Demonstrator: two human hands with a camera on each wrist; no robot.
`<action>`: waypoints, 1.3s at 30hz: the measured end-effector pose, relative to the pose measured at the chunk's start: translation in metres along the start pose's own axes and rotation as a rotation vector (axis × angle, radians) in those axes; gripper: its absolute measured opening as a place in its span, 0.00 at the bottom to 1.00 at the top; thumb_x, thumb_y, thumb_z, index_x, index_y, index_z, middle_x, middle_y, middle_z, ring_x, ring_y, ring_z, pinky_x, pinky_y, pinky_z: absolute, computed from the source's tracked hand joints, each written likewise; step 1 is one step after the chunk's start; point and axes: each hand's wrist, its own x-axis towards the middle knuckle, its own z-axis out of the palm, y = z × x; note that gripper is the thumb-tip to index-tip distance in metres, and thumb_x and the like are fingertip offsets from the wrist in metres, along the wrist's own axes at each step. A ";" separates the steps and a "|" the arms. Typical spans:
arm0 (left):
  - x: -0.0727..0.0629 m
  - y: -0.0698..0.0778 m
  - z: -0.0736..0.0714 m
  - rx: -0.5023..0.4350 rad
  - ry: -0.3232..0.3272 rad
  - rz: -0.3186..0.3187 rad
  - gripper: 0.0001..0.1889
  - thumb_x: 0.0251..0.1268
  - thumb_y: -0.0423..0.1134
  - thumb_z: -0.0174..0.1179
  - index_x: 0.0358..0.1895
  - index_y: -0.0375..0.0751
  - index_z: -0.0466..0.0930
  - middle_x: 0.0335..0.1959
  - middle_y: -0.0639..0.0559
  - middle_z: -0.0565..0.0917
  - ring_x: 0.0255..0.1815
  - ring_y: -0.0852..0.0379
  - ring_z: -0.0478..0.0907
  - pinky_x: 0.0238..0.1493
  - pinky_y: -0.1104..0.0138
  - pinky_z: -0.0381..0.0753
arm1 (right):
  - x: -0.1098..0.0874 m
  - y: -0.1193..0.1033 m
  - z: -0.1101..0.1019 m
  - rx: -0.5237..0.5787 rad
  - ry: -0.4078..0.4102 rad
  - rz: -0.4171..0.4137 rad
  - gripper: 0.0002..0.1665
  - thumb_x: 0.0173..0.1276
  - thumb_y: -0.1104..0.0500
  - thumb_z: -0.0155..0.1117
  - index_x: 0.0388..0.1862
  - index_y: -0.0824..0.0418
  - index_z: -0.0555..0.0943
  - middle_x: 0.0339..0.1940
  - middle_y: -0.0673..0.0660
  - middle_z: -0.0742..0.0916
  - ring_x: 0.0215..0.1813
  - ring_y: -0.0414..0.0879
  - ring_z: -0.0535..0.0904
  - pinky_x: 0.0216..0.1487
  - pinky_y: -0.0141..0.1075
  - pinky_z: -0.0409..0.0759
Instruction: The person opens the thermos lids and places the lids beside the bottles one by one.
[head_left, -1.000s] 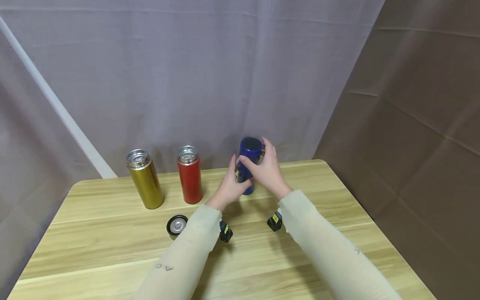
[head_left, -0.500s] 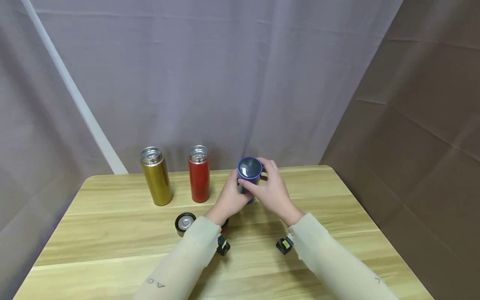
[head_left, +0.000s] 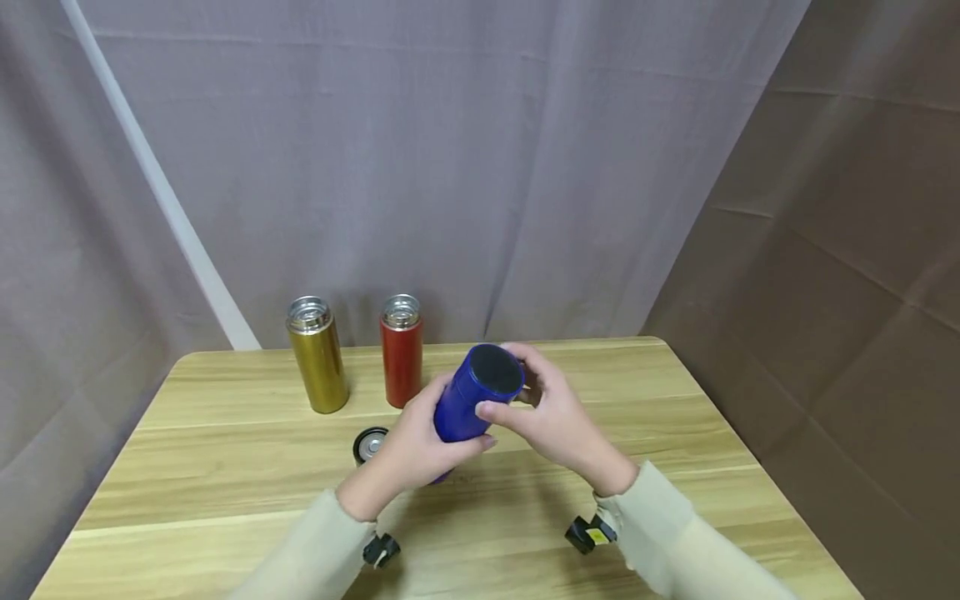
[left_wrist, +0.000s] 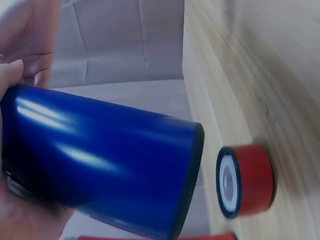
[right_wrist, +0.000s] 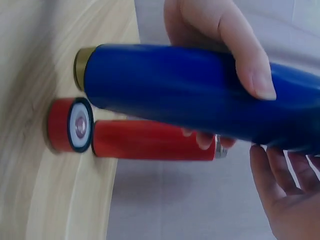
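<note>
My left hand [head_left: 411,448] grips the blue bottle [head_left: 462,408], now nearer me, tilted and apparently off the table [head_left: 675,467], while my right hand [head_left: 561,423] pinches its top, so it should stay steady.

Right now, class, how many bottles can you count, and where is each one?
3. The gold bottle stands on the table, the red bottle stands to its right, and the blue bottle is held, tilted, by the left hand and right hand. No others show.
</note>
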 end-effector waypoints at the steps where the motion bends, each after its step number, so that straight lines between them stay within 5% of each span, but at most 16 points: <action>1: -0.003 0.001 -0.003 0.008 -0.001 0.005 0.37 0.45 0.58 0.74 0.61 0.60 0.69 0.47 0.63 0.80 0.43 0.63 0.79 0.46 0.60 0.79 | 0.000 0.002 0.001 0.011 -0.021 -0.014 0.33 0.57 0.66 0.73 0.61 0.56 0.73 0.54 0.55 0.81 0.54 0.50 0.78 0.52 0.45 0.79; 5: -0.006 0.003 -0.012 0.113 0.016 0.002 0.37 0.45 0.58 0.74 0.62 0.60 0.70 0.49 0.64 0.79 0.45 0.63 0.78 0.46 0.60 0.80 | 0.000 0.009 0.004 0.013 -0.048 -0.022 0.33 0.60 0.63 0.71 0.63 0.54 0.70 0.55 0.56 0.80 0.54 0.52 0.78 0.51 0.45 0.80; 9: -0.008 -0.001 -0.019 0.340 0.031 0.003 0.38 0.44 0.56 0.75 0.63 0.57 0.72 0.50 0.61 0.78 0.45 0.60 0.77 0.46 0.59 0.79 | -0.001 0.015 0.008 -0.078 -0.058 0.086 0.35 0.62 0.54 0.71 0.66 0.46 0.67 0.58 0.55 0.78 0.54 0.52 0.78 0.48 0.43 0.81; 14: -0.012 -0.006 -0.023 0.713 0.084 0.156 0.41 0.42 0.53 0.77 0.64 0.49 0.72 0.50 0.50 0.78 0.48 0.49 0.76 0.52 0.53 0.75 | -0.002 0.020 0.013 -0.172 -0.074 0.211 0.37 0.60 0.45 0.72 0.66 0.44 0.67 0.58 0.54 0.77 0.51 0.52 0.79 0.41 0.41 0.83; 19: -0.016 -0.009 -0.027 0.930 0.142 0.286 0.44 0.40 0.53 0.78 0.64 0.46 0.70 0.52 0.43 0.77 0.50 0.43 0.76 0.53 0.50 0.73 | -0.001 0.025 0.017 -0.066 -0.113 0.312 0.37 0.62 0.48 0.70 0.66 0.53 0.66 0.56 0.61 0.76 0.45 0.53 0.81 0.37 0.42 0.84; 27: -0.020 -0.013 -0.034 0.892 0.076 0.281 0.42 0.40 0.54 0.77 0.62 0.43 0.72 0.48 0.47 0.80 0.46 0.46 0.78 0.52 0.53 0.75 | 0.000 0.032 0.023 0.031 -0.158 0.360 0.35 0.63 0.49 0.70 0.63 0.60 0.67 0.54 0.64 0.77 0.46 0.54 0.83 0.39 0.48 0.84; 32: -0.022 -0.015 -0.036 0.841 0.021 0.263 0.39 0.41 0.59 0.73 0.59 0.43 0.75 0.45 0.50 0.83 0.42 0.50 0.80 0.48 0.55 0.78 | -0.005 0.037 0.025 -0.016 -0.145 0.345 0.31 0.59 0.48 0.73 0.56 0.57 0.71 0.49 0.61 0.81 0.44 0.51 0.84 0.39 0.44 0.84; 39: -0.021 -0.010 -0.040 0.847 0.030 0.311 0.38 0.40 0.61 0.73 0.56 0.45 0.77 0.44 0.52 0.84 0.40 0.53 0.80 0.46 0.59 0.79 | -0.008 0.038 0.025 -0.071 -0.113 0.272 0.29 0.57 0.48 0.75 0.53 0.52 0.73 0.45 0.57 0.83 0.41 0.49 0.84 0.35 0.41 0.84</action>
